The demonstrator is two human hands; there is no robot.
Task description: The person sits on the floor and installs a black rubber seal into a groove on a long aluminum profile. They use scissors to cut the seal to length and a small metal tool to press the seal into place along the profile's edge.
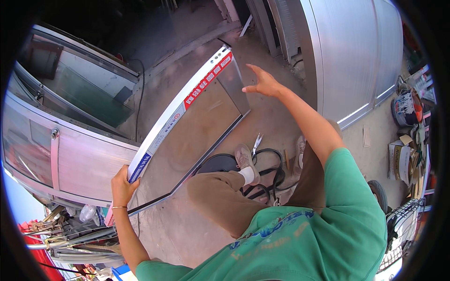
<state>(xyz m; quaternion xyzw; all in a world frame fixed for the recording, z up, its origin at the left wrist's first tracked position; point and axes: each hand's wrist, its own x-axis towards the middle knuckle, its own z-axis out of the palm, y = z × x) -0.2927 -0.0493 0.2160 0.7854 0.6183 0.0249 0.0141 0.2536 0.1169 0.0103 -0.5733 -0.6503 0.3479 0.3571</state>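
A framed glass window sash [161,122] stands tilted before me, its white edge bearing red and blue printed tape. My left hand [123,187] grips the near left end of that edge, thumb on the front and fingers behind. Off the far right corner, my right hand [265,84] is raised with thumb and fingers spread, holding nothing. A dark strip [206,155] runs along the sash's lower side. Black flexible strip [280,175] lies looped on the floor around my shoe [244,161]. Beside the shoe is a pair of scissors [256,143] with pale handles.
A long metal-framed panel [89,159] stands on the left, with glass pieces [101,100] behind it. At right rises a large silvery metal panel [349,56]. Farther right are a cardboard box [399,160] and a bucket [406,107]. Metal rods [70,241] lie at lower left.
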